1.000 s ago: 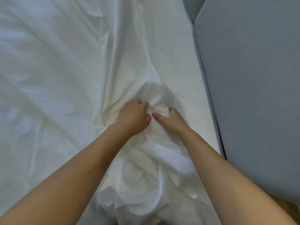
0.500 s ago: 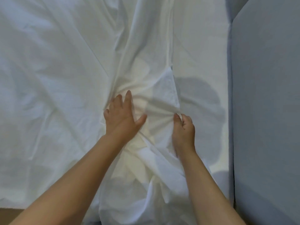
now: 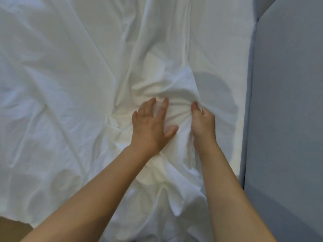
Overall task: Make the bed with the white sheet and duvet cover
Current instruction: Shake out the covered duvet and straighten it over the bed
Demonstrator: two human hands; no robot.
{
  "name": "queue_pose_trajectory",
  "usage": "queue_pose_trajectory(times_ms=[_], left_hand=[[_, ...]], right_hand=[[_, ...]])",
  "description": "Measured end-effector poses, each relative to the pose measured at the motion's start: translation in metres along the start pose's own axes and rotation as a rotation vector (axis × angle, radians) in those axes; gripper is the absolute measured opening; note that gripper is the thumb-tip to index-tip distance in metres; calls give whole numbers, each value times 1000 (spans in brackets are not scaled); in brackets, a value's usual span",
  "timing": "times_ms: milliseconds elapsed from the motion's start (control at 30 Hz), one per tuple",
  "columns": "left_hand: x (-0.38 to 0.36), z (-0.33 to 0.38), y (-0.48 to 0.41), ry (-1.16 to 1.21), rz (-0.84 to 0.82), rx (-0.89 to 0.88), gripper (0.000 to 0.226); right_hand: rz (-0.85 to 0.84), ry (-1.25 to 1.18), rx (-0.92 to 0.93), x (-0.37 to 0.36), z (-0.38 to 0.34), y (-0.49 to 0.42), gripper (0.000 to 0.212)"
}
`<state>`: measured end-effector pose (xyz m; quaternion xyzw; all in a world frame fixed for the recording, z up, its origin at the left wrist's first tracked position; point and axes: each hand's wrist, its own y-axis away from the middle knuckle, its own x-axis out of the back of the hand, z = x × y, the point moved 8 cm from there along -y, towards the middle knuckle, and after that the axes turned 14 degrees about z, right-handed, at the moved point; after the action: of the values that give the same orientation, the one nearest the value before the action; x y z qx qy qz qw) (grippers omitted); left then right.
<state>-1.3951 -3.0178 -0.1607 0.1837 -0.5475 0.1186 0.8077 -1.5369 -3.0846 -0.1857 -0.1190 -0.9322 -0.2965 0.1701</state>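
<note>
Right hand (image 3: 203, 125) pinches rumpled white sheet (image 3: 176, 89).

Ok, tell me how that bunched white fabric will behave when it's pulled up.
Likely floppy: the white fabric gathers into fine pleats where the right hand pinches it. Probably light, since that pinch alone raises folds. It may slide across the bed; the left hand presses flat on it, seemingly anchoring it.

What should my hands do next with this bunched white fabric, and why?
Probably draw the right hand toward the grey padded panel, with the left hand pressing flat as an anchor. The right hand pinches the edge of the bunched white fabric, creases fan out between the two hands, and the flat sheet lies bare beside the panel.
</note>
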Motion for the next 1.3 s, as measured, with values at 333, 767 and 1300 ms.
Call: queue_pose_trajectory(times_ms=[333, 767, 1300], left_hand=[[-8, -25, -11, -121, -63, 42, 73], [39, -21, -24, 131, 161, 47, 94], [-18, 36, -39, -248, -304, -22, 70]], right_hand=[[-381, 342, -12, -45, 24, 17, 19], [-110, 181, 28, -49, -38, 9, 30], [255, 72, -67, 101, 12, -9, 13]])
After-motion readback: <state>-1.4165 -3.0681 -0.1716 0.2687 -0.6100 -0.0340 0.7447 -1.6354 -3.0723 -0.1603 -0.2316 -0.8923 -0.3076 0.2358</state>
